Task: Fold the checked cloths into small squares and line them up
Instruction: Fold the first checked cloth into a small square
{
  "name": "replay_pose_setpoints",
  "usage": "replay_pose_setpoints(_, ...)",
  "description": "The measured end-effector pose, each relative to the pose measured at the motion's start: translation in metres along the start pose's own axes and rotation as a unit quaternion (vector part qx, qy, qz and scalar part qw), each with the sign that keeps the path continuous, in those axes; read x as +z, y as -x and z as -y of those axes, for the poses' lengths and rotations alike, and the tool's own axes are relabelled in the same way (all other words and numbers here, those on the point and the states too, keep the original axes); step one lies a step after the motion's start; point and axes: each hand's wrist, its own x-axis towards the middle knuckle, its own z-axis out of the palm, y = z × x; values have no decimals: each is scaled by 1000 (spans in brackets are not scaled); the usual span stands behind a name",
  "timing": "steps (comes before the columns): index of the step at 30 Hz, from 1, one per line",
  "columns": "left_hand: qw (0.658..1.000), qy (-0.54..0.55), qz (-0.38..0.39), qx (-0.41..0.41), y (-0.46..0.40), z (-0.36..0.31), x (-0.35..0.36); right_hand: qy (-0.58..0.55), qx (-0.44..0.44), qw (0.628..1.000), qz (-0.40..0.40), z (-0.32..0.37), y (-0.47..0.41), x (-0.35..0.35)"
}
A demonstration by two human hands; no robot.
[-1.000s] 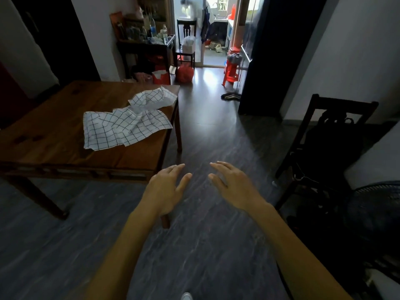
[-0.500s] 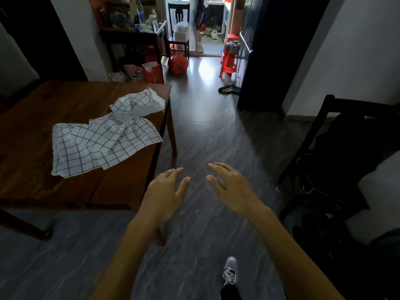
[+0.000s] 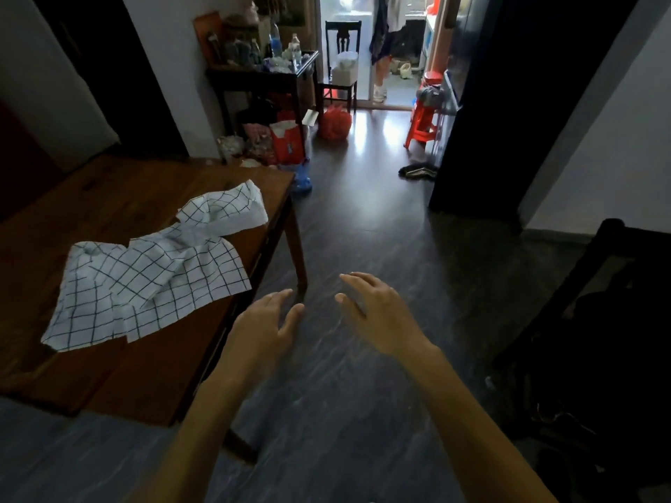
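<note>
Your left hand (image 3: 263, 326) and right hand (image 3: 377, 317) hang over the dark floor (image 3: 363, 412), fingers loosely spread, holding nothing. The cloths (image 3: 152, 270) lie crumpled and overlapping on the wooden table (image 3: 109, 375) to your left, near its right edge, apart from both hands. Beyond, a cluttered side table (image 3: 261, 72), a red stool (image 3: 423, 121) and a bright doorway (image 3: 377, 49); a dark chair (image 3: 599, 321) stands at your right.

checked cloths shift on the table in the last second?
No. The checked cloths keep the same crumpled overlap near the wooden table's right edge; only the head camera moved.
</note>
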Motion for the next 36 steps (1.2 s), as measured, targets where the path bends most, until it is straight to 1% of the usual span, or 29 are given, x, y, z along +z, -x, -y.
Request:
replay_pose_setpoints(4, 999, 19, -6, -48, -32, 6, 4, -37, -34, 998, 49, -15, -43, 9)
replay_pose_setpoints(9, 992, 64, -30, -103, -77, 26, 5, -46, -77, 991, 99, -24, -111, 32)
replay_pose_setpoints(13, 984, 94, -63, -138, -115, 63, 3, -23, -117, 985, 125, -16, -171, 57)
replay_pose_setpoints(17, 968, 144, -78, -188, -160, 91, 7, 21, -141, 972, 189, -11, -219, 75)
replay_pose_setpoints(20, 961, 162, -90, -203, -191, 107, 5, 41, -152, 964, 213, -14, -261, 85)
replay_pose_setpoints(25, 943, 170, -127, -256, -209, 145, -8, 49, -177, 952, 245, 7, -316, 118)
replay_pose_setpoints(31, 922, 163, -156, -315, -228, 180, -17, 36, -240, 921, 306, 40, -370, 163)
replay_pose_setpoints(36, 915, 143, -144, -348, -265, 194, -13, 29, -260, 904, 337, 38, -424, 191)
